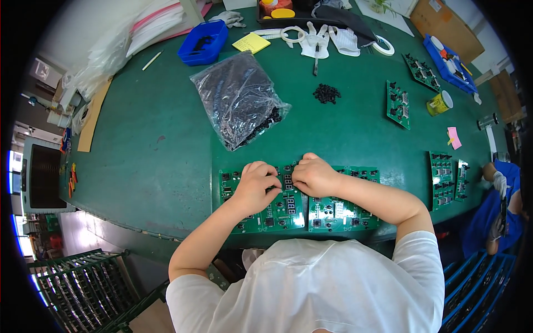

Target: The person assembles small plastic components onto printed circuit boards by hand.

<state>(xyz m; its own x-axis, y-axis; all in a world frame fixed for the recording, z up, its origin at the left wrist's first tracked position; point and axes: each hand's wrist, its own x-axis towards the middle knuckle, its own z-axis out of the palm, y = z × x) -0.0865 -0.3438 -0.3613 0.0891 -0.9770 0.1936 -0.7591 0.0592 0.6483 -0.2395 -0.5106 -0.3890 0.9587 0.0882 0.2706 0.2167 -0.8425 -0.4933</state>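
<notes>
Two green circuit boards lie side by side at the table's near edge: a left board [258, 222] with black digit displays [291, 206], and a right board [361, 221] with small black parts. Over the left board's upper part, my left hand [257, 183] is closed, its fingers bent in a pinch. Facing it, my right hand [315, 175] is also closed, fingertips down at the left board's upper right edge. Anything pinched in either hand is too small or hidden. Beyond them lie a clear bag of small black parts [239, 94] and a loose black pile [326, 94].
More circuit boards [398, 105] stand or lie at the right, near a yellow-green can [439, 104]. Toward the back are a blue bin [203, 43], yellow notes [251, 43], white gloves [315, 41] and tape rolls [383, 46]. A person in blue [499, 200] sits at far right.
</notes>
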